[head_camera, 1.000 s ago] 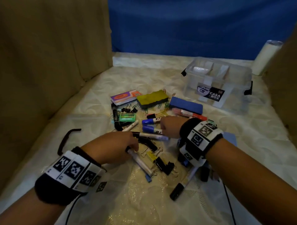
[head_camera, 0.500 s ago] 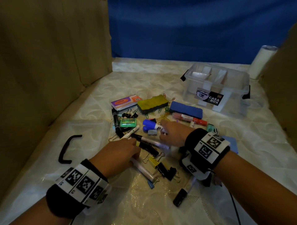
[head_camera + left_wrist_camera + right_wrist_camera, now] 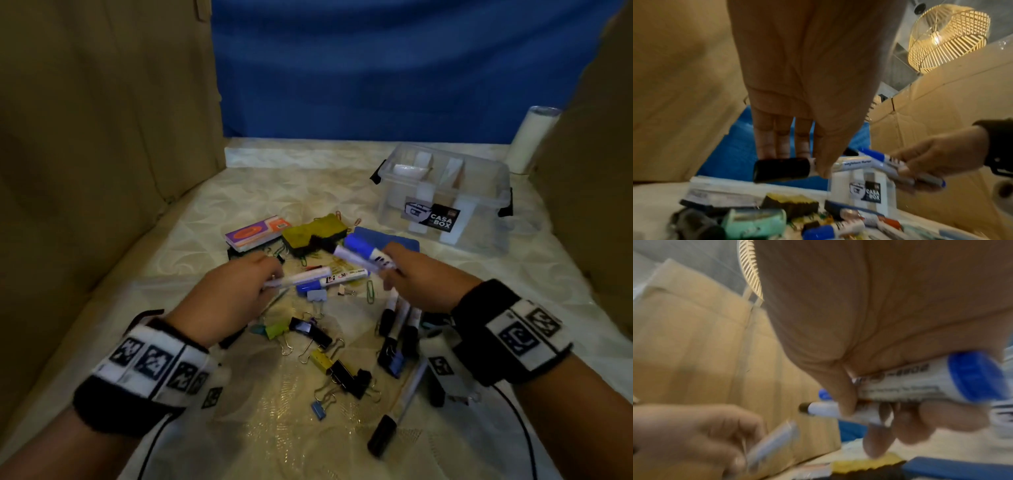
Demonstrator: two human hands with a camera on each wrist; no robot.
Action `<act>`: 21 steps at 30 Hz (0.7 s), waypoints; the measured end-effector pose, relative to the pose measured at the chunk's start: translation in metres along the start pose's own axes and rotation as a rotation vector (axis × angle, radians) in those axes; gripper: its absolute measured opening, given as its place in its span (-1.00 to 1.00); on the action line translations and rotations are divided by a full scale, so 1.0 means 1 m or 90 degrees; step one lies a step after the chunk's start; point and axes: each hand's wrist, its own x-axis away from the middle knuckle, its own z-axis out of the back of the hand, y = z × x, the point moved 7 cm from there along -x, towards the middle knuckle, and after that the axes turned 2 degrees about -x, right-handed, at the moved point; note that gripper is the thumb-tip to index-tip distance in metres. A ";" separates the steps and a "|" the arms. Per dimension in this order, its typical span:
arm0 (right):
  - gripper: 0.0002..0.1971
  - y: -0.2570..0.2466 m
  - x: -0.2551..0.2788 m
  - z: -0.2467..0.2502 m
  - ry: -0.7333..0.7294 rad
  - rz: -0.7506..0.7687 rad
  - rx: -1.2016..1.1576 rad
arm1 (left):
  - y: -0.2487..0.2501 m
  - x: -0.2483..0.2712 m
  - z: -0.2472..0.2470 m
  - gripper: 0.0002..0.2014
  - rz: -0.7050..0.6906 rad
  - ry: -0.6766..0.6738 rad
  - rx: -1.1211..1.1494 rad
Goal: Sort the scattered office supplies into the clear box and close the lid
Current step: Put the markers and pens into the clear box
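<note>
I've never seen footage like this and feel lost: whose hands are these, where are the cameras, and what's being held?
No machine here: a person works with bare hands, wearing patterned wristbands. The wide picture comes from a camera on the head; the two close ones from cameras on each wrist, looking along the fingers. The left hand grips a black-capped marker. The right hand holds a bundle of blue-capped markers. Below lie binder clips, paper clips, erasers and more markers. The clear box stands behind, lid off.

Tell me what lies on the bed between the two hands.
In the head view, between the left hand and the right hand lie a blue-capped marker, a pale blue binder clip and a green paper clip.
</note>
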 end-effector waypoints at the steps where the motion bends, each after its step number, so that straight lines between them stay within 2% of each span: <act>1: -0.78 0.005 0.003 0.007 0.026 -0.007 -0.016 | 0.007 -0.010 -0.006 -0.84 -0.007 -0.004 -0.020; 5: -0.69 0.025 0.011 0.026 0.083 -0.032 0.006 | 0.028 -0.056 -0.030 -0.80 -0.017 -0.055 -0.098; 9: -0.76 0.042 0.017 0.029 0.086 -0.057 0.000 | 0.041 -0.089 -0.047 -0.82 -0.025 -0.109 -0.166; 11: -0.78 0.046 0.022 0.032 0.104 -0.059 0.000 | 0.041 -0.097 -0.056 -0.85 -0.017 -0.140 -0.178; 15: -0.69 0.050 0.030 0.045 0.141 -0.041 0.009 | 0.040 -0.101 -0.069 -0.84 0.012 -0.203 -0.168; 18: -0.66 0.055 0.028 0.060 0.172 -0.054 0.006 | 0.041 -0.101 -0.070 -0.83 0.032 -0.206 -0.168; 21: -0.72 0.057 0.023 0.085 0.255 -0.075 0.049 | 0.043 -0.101 -0.072 -0.82 0.050 -0.209 -0.181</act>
